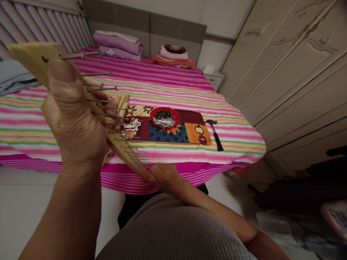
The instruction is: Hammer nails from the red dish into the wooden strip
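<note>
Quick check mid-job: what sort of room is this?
Most likely a bedroom: there is a bed with a headboard behind it, a stack of folded purple bedding on top, and what look like wardrobe doors along the picture's right side.

No readable text or labels

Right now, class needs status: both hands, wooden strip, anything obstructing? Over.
Left hand gripping raised end, right hand at low end. Wooden strip held aslant, nails jutting. Nothing evidently in the way; red dish beyond, hammer on bed.
</note>
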`<state>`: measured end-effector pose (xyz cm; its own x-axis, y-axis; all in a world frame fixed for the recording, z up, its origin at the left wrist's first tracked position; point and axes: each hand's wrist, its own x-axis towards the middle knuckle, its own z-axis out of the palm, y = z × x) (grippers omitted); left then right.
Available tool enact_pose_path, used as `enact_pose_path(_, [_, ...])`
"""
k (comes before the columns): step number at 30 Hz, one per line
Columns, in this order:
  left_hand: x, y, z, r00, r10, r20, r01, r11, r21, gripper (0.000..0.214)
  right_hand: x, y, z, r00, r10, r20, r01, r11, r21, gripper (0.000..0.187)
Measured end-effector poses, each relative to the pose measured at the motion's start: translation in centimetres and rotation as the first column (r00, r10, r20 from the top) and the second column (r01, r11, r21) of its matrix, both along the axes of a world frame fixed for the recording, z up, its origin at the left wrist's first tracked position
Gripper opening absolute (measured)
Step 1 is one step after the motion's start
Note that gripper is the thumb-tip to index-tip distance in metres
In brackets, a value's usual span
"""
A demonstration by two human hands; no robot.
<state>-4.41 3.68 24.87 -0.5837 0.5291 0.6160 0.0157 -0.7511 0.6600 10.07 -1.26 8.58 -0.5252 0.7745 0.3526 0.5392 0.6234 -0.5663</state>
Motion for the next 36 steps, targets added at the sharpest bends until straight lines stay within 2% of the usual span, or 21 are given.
enact_pose_path(4, [0.2, -0.4, 0.1, 1.000, -0.018, 0.009, 0.018, 1.000, -0.008, 0.035, -0.7, 0.1, -0.5, 0.993, -0.047, -0.111, 0.033, 0.991, -0.126, 0.024])
enact_pose_path(8, [0.3, -0.8, 0.1, 0.997, -0.075, -0.017, 0.074, 0.996, -0.047, 0.031, -0.8, -0.1, -0.7, 0.975, -0.104, -0.197, 0.046, 0.959, -0.280, 0.026])
enact_pose_path(12, [0.3, -0.6, 0.1, 0.999, -0.041, -0.004, 0.040, 0.998, -0.039, 0.035, 0.4, -0.5, -1.0, 0.964, -0.150, -0.221, 0.059, 0.927, -0.371, 0.026])
enact_pose_path(17, [0.2, -0.3, 0.1, 1.000, -0.026, 0.008, 0.026, 1.000, 0.005, 0.035, 0.7, -0.3, -0.8, 0.948, -0.214, -0.234, 0.130, 0.936, -0.326, 0.020])
enact_pose_path(20, [0.2, -0.4, 0.0, 0.999, -0.044, 0.006, 0.044, 0.999, 0.013, 0.033, 0.2, -0.1, -0.1, 0.958, -0.160, -0.239, 0.097, 0.961, -0.257, 0.012])
enact_pose_path(23, [0.2, -0.5, 0.1, 0.999, -0.050, -0.005, 0.050, 0.999, -0.010, 0.033, -0.1, 0.2, 0.4, 0.965, -0.106, -0.240, 0.055, 0.976, -0.210, 0.015])
enact_pose_path(28, [0.1, -0.5, 0.1, 0.998, -0.055, -0.004, 0.055, 0.998, -0.012, 0.032, -0.1, 0.8, 0.5, 0.957, -0.094, -0.274, 0.019, 0.964, -0.266, 0.017])
enact_pose_path(31, [0.2, -0.6, 0.1, 0.998, -0.063, 0.006, 0.063, 0.998, -0.012, 0.034, -0.4, 1.0, 0.4, 0.937, -0.143, -0.318, 0.014, 0.926, -0.376, 0.018])
enact_pose_path(33, [0.3, -0.6, 0.2, 0.998, -0.059, 0.020, 0.060, 0.998, -0.012, 0.034, -0.8, 1.2, 0.4, 0.916, -0.196, -0.349, 0.004, 0.876, -0.482, 0.019])
enact_pose_path(35, [0.3, -0.6, 0.2, 0.998, -0.059, 0.022, 0.059, 0.998, -0.010, 0.035, -1.1, 1.3, 0.6, 0.897, -0.239, -0.371, -0.043, 0.790, -0.612, 0.017])
enact_pose_path(36, [0.3, -0.5, 0.2, 0.998, -0.055, 0.021, 0.055, 0.998, -0.003, 0.035, -1.2, 1.4, 0.8, 0.892, -0.247, -0.378, -0.087, 0.729, -0.679, 0.017])
